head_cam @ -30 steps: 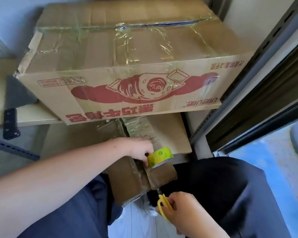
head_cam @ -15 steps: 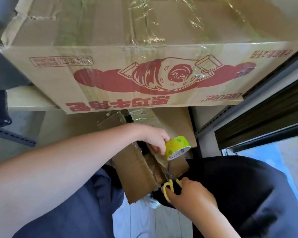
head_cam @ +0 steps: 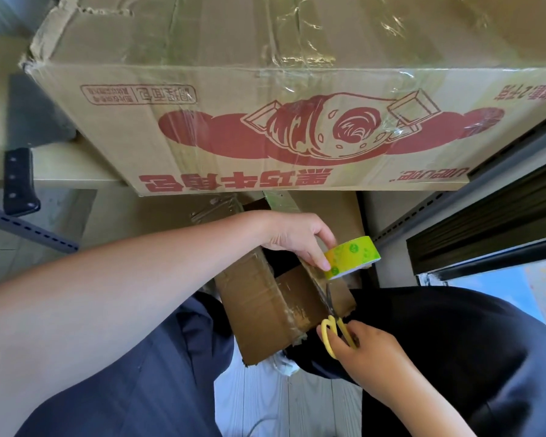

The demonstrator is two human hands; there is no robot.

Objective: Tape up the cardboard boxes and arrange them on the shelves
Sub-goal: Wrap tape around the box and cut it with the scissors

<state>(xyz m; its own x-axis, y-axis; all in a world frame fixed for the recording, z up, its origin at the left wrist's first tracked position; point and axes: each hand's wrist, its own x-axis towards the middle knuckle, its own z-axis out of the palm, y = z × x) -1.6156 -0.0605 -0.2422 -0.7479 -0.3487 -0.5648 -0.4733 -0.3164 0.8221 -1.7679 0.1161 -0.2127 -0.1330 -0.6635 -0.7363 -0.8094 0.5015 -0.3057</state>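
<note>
Two bare hands at work, right hand (head_cam: 368,348) gripping yellow scissors (head_cam: 336,331) against a small cardboard box (head_cam: 265,307) on the lap, left hand (head_cam: 300,239) pinching a yellow tape roll (head_cam: 352,257) just above it, large taped box (head_cam: 265,121) on the shelf (head_cam: 60,168) beyond, cleaver (head_cam: 22,152) beside it.

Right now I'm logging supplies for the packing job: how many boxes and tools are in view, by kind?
Cardboard boxes: 2, large box, small box
Tape rolls: 1, tape roll
Scissors: 1, scissors
Knives: 1, cleaver
Total: 5
</note>
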